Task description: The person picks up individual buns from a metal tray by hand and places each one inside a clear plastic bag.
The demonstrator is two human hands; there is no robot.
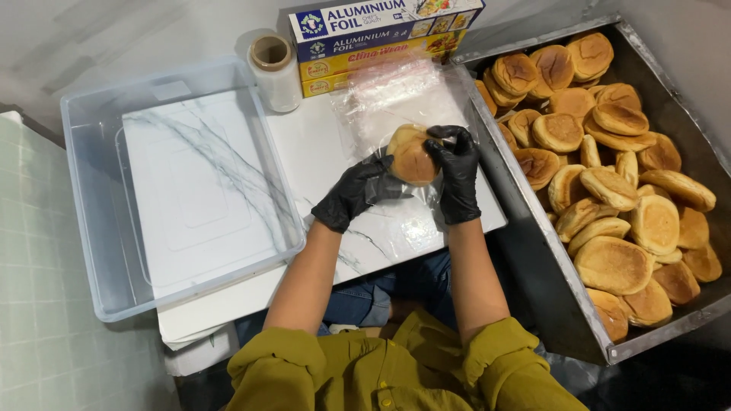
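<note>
Left hand (352, 194): I see it gloved in black, pinching the clear wrap (396, 114) under the bun.
Right hand (454, 171): closed over the bun (411, 154), held just above the tabletop (320, 144).
Tear risk: I'd judge the thin film may split if pulled too taut.
Slip risk: the bun could roll toward the metal tray (533, 221) of buns.
Clear bin (84, 205): left, apart.
</note>
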